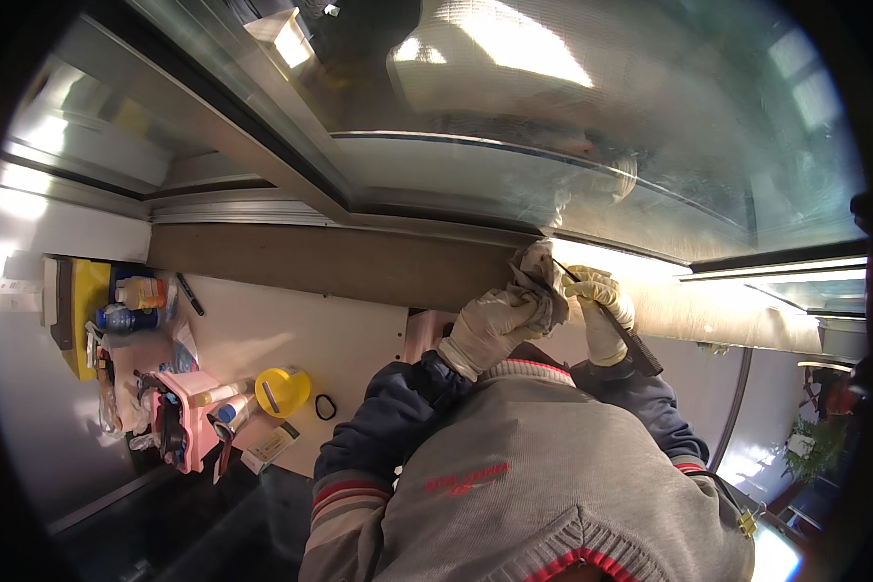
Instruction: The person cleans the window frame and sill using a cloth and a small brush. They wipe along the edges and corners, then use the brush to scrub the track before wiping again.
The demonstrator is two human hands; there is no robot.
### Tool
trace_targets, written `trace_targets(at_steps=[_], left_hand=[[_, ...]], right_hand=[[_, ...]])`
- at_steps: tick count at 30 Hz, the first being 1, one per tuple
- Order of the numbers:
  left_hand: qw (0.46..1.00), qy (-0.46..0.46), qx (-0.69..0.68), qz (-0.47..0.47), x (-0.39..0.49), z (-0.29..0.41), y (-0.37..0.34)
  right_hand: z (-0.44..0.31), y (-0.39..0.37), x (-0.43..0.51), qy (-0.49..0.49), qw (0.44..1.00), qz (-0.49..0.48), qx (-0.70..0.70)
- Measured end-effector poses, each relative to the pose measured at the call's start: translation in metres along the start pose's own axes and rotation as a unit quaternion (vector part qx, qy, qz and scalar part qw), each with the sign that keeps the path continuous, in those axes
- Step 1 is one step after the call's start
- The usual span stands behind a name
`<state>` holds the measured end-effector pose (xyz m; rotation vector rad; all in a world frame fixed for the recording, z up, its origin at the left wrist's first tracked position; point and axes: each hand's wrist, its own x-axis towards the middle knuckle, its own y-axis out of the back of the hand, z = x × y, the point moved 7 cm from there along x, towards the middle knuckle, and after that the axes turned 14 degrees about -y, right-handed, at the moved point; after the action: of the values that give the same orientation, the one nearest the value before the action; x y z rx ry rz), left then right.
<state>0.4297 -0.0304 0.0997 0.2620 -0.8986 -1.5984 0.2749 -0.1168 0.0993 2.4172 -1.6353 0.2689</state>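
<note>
My left hand (489,325), in a whitish glove, is shut on a crumpled grey cloth (542,287) beside the lower edge of a window frame. Close to its right, my right hand (602,302), in a pale yellowish glove, grips a thin dark tool with a ridged handle (636,348). The tool's narrow tip points up and left towards the cloth and the frame; its exact kind cannot be told. Above both hands stands a large glass pane (465,171), which reflects the gloves. A brown sill (320,262) runs below the frame.
On the white surface (284,313) at left lie a yellow round container (282,391), a black ring-shaped band (326,407), a black marker (190,294) and a small box (270,447). A pink basket (198,429) holds several items. Bottles (140,292) stand farther back. Foliage (815,447) shows at far right.
</note>
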Motion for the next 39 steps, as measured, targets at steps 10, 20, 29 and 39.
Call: trace_targets(at_steps=[10,20,29,39], left_hand=[[0.993,-0.019,0.059,0.102,-0.004,-0.003,0.024],[0.943,0.229,0.224,0.089,-0.039,-0.066,0.038],[0.958,0.206,0.149,0.132,-0.057,-0.055,0.050],[0.922,0.174,-0.199,0.285,-0.101,-0.008,0.071]], right_hand=[[0.058,0.028,-0.019,-0.308,0.941,0.014,0.137],[0.042,0.022,-0.016,-0.316,0.937,-0.047,0.141],[0.013,-0.047,-0.014,-0.360,0.847,-0.305,0.245],[-0.008,-0.134,-0.013,-0.411,0.792,-0.419,0.170]])
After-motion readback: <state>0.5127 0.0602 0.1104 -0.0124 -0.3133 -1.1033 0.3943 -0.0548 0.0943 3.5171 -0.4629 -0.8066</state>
